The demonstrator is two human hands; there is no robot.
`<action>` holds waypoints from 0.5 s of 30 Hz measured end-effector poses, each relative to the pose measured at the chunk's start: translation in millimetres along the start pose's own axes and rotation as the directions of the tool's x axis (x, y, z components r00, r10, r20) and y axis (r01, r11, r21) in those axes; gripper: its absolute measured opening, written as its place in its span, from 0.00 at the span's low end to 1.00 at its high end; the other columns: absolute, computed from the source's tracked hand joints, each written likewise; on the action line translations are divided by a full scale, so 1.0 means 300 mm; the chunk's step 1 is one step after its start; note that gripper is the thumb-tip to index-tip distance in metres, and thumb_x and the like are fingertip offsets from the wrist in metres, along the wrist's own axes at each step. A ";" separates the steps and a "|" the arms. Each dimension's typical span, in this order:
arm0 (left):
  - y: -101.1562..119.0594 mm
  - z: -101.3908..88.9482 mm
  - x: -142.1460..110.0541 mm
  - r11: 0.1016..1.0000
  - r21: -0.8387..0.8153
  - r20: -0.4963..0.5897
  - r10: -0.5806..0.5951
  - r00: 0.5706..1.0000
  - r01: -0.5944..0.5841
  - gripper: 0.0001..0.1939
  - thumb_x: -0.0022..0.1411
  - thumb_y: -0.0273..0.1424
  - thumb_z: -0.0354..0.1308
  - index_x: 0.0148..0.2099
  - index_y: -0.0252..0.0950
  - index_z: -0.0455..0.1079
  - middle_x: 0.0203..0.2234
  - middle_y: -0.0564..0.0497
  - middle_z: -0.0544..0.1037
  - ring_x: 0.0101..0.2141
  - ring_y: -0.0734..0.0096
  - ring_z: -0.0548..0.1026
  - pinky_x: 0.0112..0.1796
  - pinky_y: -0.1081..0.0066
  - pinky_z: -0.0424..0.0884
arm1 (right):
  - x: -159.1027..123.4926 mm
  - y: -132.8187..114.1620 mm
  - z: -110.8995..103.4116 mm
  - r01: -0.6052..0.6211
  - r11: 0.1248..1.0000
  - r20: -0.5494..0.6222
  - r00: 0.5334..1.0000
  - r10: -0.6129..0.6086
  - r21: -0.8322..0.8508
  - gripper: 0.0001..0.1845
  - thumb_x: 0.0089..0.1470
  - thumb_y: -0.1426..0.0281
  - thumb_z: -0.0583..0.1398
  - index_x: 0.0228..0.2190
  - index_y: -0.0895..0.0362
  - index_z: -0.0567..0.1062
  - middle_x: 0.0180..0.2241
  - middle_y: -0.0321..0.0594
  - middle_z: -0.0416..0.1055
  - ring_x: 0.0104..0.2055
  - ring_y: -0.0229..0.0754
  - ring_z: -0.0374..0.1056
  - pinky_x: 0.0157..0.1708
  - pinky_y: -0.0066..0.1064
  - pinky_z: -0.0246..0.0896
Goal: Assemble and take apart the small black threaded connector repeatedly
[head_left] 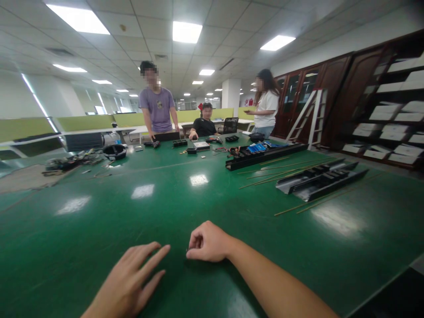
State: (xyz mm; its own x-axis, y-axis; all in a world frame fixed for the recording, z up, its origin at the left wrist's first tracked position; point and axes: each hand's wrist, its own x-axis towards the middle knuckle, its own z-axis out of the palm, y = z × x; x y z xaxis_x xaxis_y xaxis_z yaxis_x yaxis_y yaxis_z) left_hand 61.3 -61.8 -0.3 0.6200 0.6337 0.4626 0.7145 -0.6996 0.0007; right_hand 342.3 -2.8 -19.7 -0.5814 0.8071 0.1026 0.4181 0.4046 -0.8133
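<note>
My left hand (132, 278) lies flat on the green table (198, 207) near its front edge, fingers stretched out and apart, holding nothing. My right hand (207, 242) rests just to its right, curled into a loose fist with thumb and fingertips pinched at the table surface. Whether something tiny sits in that pinch I cannot make out. The two hands are a few centimetres apart.
Long black metal trays (318, 179) and thin brass rods (311, 203) lie to the right. Another black tray with blue parts (261, 153) sits further back. Small black parts, a black bowl (114, 151) and cables clutter the far side, where three people stand or sit.
</note>
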 end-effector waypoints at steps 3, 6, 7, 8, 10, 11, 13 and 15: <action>0.093 0.105 0.142 0.983 -0.033 0.055 0.183 0.981 -0.182 0.24 0.66 0.28 0.53 0.63 0.45 0.62 0.50 0.43 0.75 0.44 0.58 0.76 0.43 0.61 0.75 | 0.002 0.003 -0.007 0.034 0.998 0.007 0.999 -0.034 -0.043 0.09 0.43 0.67 0.65 0.27 0.61 0.79 0.21 0.33 0.70 0.23 0.33 0.65 0.22 0.21 0.56; 0.144 0.159 0.223 0.959 -0.184 -0.004 0.219 0.976 -0.216 0.22 0.68 0.23 0.48 0.61 0.41 0.63 0.45 0.43 0.76 0.41 0.64 0.76 0.41 0.67 0.75 | 0.005 0.007 -0.015 0.052 0.994 0.006 0.999 -0.052 -0.098 0.06 0.41 0.70 0.64 0.25 0.61 0.78 0.20 0.30 0.67 0.24 0.33 0.64 0.21 0.20 0.53; 0.149 0.166 0.234 0.952 -0.228 -0.007 0.206 0.979 -0.202 0.22 0.68 0.23 0.47 0.61 0.41 0.64 0.43 0.43 0.76 0.41 0.65 0.76 0.41 0.68 0.74 | 0.007 0.008 -0.017 0.048 0.994 0.006 0.999 -0.048 -0.103 0.06 0.41 0.71 0.64 0.24 0.61 0.78 0.20 0.30 0.67 0.24 0.33 0.63 0.21 0.20 0.53; 0.150 0.170 0.240 0.948 -0.262 -0.002 0.189 0.982 -0.183 0.22 0.68 0.23 0.47 0.61 0.41 0.64 0.42 0.44 0.76 0.41 0.66 0.76 0.42 0.70 0.74 | 0.008 0.009 -0.018 0.041 0.994 0.006 0.999 -0.041 -0.101 0.06 0.42 0.71 0.63 0.24 0.61 0.77 0.20 0.30 0.66 0.24 0.33 0.63 0.21 0.20 0.53; 0.137 0.166 0.238 0.944 -0.294 0.017 0.160 0.987 -0.148 0.22 0.69 0.24 0.46 0.62 0.43 0.64 0.42 0.44 0.76 0.41 0.68 0.76 0.42 0.72 0.74 | 0.009 0.009 -0.019 0.025 0.996 0.008 1.000 -0.024 -0.086 0.07 0.43 0.68 0.65 0.24 0.61 0.77 0.20 0.30 0.66 0.23 0.32 0.61 0.21 0.20 0.52; 0.125 0.160 0.231 0.947 -0.294 0.026 0.145 0.989 -0.131 0.22 0.69 0.25 0.46 0.62 0.43 0.65 0.42 0.44 0.75 0.41 0.68 0.76 0.42 0.73 0.74 | 0.009 0.008 -0.020 0.011 0.998 0.015 1.000 -0.010 -0.068 0.10 0.44 0.66 0.66 0.25 0.61 0.78 0.20 0.30 0.67 0.23 0.32 0.61 0.21 0.20 0.52; 0.084 0.132 0.204 0.958 -0.276 0.035 0.083 0.996 -0.070 0.21 0.69 0.26 0.46 0.60 0.45 0.67 0.42 0.45 0.75 0.40 0.69 0.77 0.42 0.76 0.74 | 0.006 0.003 -0.022 -0.027 1.000 0.046 0.999 0.027 -0.014 0.16 0.45 0.60 0.68 0.31 0.61 0.80 0.22 0.32 0.69 0.23 0.33 0.62 0.21 0.21 0.54; 0.027 0.080 0.156 0.968 -0.250 0.009 -0.030 1.000 0.031 0.17 0.68 0.30 0.49 0.55 0.47 0.72 0.42 0.48 0.75 0.40 0.70 0.77 0.42 0.77 0.74 | 0.002 -0.003 -0.026 -0.057 0.998 0.082 0.995 0.055 0.027 0.21 0.44 0.57 0.68 0.36 0.59 0.81 0.24 0.34 0.72 0.24 0.34 0.64 0.23 0.22 0.57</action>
State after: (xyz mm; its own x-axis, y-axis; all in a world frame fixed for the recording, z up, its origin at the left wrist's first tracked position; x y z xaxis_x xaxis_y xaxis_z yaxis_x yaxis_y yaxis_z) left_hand 103.9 -29.9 0.1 0.6016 0.6571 0.4542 0.6294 -0.7401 0.2369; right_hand 347.1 0.8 -14.4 -0.6131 0.7900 0.0103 0.4317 0.3459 -0.8330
